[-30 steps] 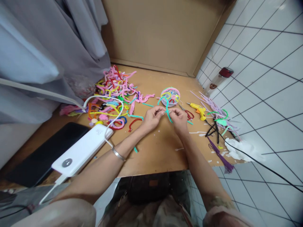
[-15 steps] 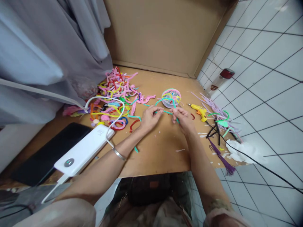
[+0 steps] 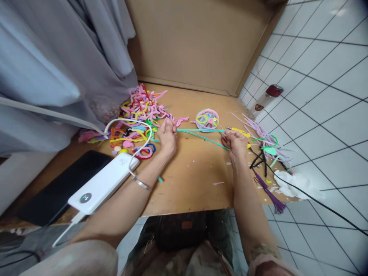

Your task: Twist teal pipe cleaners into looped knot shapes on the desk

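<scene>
A teal pipe cleaner is pulled straight between my two hands, and a second teal strand slants below it toward the right. My left hand is closed around its left end, beside the pile of colourful pipe cleaners. At the other end, my right hand pinches the strand, just in front of the yellow glue gun, which it partly covers. A small reddish thing by the right fingers is too unclear to name. Behind the strand sits a round decorated piece with pink, yellow and red loops.
A white power bank with a cable and a black phone-like slab lie at left. Lilac pipe cleaners, a purple tassel and white wadding lie at right. A clear bottle stands by the tiled wall.
My hands have moved apart, the left one leftward and the right one rightward. The teal pipe cleaner, bent in a loop before, is now stretched straight.
</scene>
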A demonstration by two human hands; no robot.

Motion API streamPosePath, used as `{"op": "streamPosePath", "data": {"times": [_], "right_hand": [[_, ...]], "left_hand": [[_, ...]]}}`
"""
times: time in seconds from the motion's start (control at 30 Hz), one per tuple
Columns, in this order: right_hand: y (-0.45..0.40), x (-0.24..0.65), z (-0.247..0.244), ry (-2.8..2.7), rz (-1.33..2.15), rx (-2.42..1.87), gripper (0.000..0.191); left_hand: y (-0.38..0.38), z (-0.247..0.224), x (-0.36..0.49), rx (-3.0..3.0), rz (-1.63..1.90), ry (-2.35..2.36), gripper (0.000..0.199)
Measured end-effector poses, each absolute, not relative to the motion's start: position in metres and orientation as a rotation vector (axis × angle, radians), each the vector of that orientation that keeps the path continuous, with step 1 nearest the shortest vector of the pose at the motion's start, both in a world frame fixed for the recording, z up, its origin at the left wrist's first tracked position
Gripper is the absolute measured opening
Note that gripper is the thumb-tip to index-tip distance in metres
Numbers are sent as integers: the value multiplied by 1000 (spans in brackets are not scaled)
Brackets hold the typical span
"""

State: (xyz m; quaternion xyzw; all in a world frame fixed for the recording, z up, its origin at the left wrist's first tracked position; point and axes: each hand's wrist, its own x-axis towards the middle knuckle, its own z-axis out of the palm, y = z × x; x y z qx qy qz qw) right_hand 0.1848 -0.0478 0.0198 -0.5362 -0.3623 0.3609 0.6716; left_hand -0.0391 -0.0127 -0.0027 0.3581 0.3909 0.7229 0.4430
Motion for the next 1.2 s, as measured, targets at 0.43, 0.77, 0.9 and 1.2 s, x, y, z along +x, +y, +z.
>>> {"op": "streamPosePath", "data": {"times": [0.43, 0.77, 0.9, 1.2], "right_hand": [[-47, 182, 22, -735, 540, -1130, 31], [-67, 138, 25, -1350, 1141, -1130, 41], [-64, 154, 28, -1396, 1016, -1245, 35], [-56, 168, 27, -1261, 943, -1262, 42]], "left_hand": [[-25, -12, -32, 1506, 2107, 1146, 44], [-52, -12, -8, 2564, 1317, 1053, 49], [-38, -19, -23, 2513, 1275, 1213, 46], [-27, -17, -30, 2320, 1286, 1168, 39]]}}
